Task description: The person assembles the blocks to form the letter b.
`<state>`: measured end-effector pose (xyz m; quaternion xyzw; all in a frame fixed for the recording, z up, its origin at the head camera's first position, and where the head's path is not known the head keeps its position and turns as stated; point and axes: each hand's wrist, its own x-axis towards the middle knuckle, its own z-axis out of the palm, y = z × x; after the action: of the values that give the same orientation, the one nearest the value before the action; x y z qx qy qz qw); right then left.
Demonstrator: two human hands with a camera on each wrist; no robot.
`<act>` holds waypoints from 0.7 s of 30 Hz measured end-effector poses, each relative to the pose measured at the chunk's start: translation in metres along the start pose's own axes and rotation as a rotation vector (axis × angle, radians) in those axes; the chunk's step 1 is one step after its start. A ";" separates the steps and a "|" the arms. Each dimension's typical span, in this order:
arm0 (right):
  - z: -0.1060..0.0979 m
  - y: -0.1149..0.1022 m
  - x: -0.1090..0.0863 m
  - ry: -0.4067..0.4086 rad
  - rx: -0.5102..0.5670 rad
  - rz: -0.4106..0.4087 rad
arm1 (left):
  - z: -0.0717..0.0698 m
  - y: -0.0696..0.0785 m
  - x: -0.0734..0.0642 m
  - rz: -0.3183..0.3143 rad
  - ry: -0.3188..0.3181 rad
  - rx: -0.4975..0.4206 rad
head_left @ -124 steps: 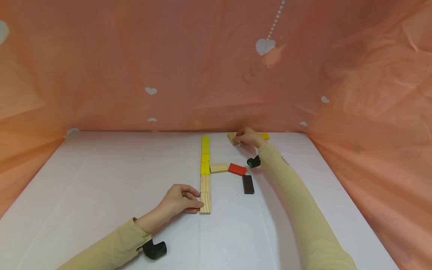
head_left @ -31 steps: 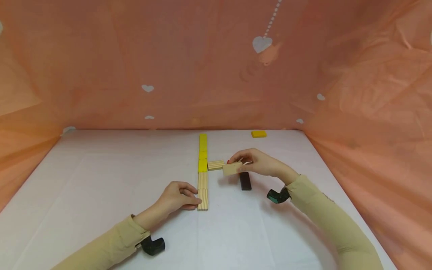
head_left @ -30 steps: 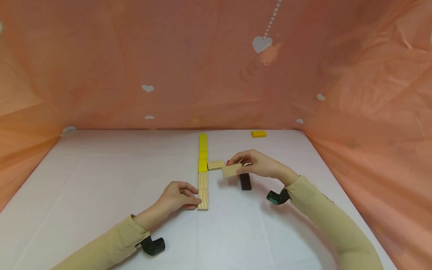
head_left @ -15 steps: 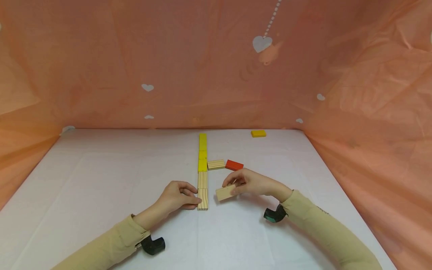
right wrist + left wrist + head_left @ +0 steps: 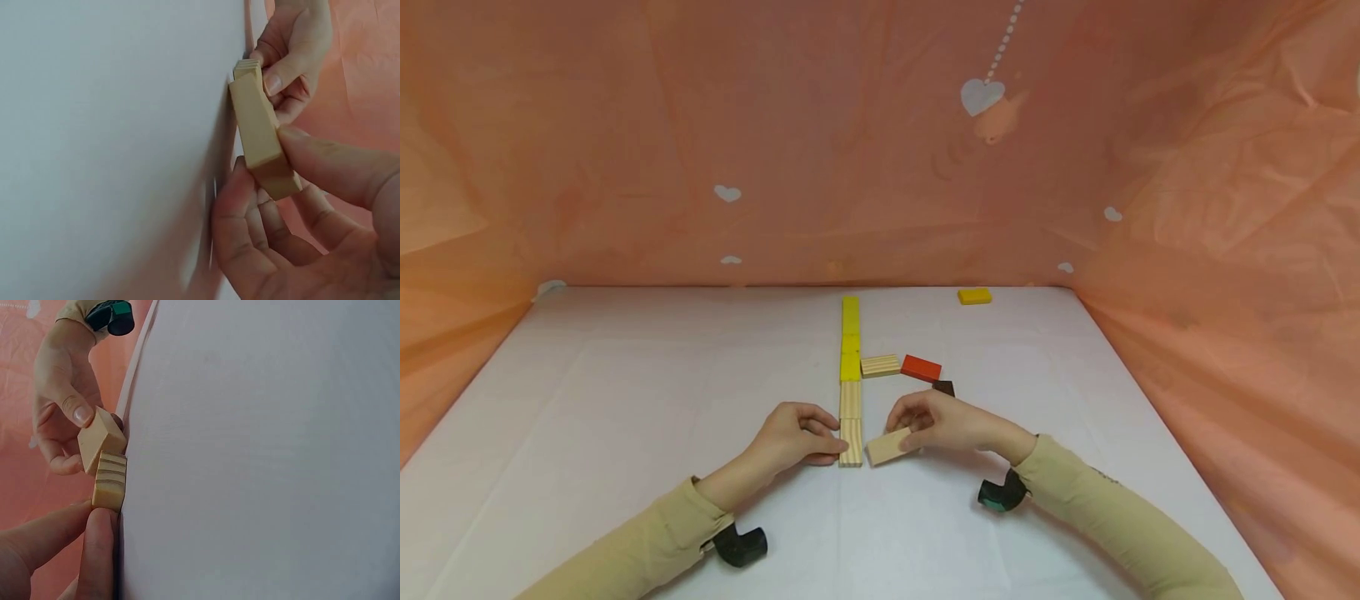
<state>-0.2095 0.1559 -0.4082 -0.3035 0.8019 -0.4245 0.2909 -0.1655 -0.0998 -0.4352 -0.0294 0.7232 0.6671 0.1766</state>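
Observation:
In the head view several blocks lie end to end in a straight row, the yellow blocks (image 5: 850,321) farther off and plain wooden blocks (image 5: 851,400) nearer. My left hand (image 5: 797,435) holds the nearest wooden block (image 5: 852,450), its thumb over the block's left edge. My right hand (image 5: 946,423) pinches another plain wooden block (image 5: 883,450), tilted, just right of the row's near end. The left wrist view shows this held block (image 5: 95,439) close beside the striped end of the row's block (image 5: 111,478). Fingers and thumb grip the held block (image 5: 255,122) in the right wrist view.
A wooden block (image 5: 880,366) and a red block (image 5: 921,367) branch rightward from the row. The dark brown block (image 5: 944,387) is mostly hidden behind my right hand. One yellow block (image 5: 974,297) lies at the far right. Orange cloth (image 5: 850,167) surrounds the white table (image 5: 662,375).
My right hand has brought the plain wooden block from the far right of the table toward me and left, to the row's near end. My left hand stays on its block.

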 end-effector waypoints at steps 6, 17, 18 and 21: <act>0.004 0.002 0.001 -0.013 -0.016 -0.016 | -0.001 -0.002 0.000 0.009 -0.003 0.009; 0.010 0.000 -0.004 0.021 -0.074 -0.044 | 0.000 -0.003 0.001 0.019 0.001 0.034; 0.011 0.000 -0.004 0.034 -0.092 -0.057 | 0.000 -0.003 0.001 0.017 0.002 0.034; 0.013 0.001 -0.005 0.071 -0.154 -0.097 | 0.000 -0.003 0.001 0.016 0.004 0.037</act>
<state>-0.1970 0.1531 -0.4139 -0.3481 0.8264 -0.3855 0.2175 -0.1659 -0.0996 -0.4383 -0.0219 0.7358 0.6550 0.1704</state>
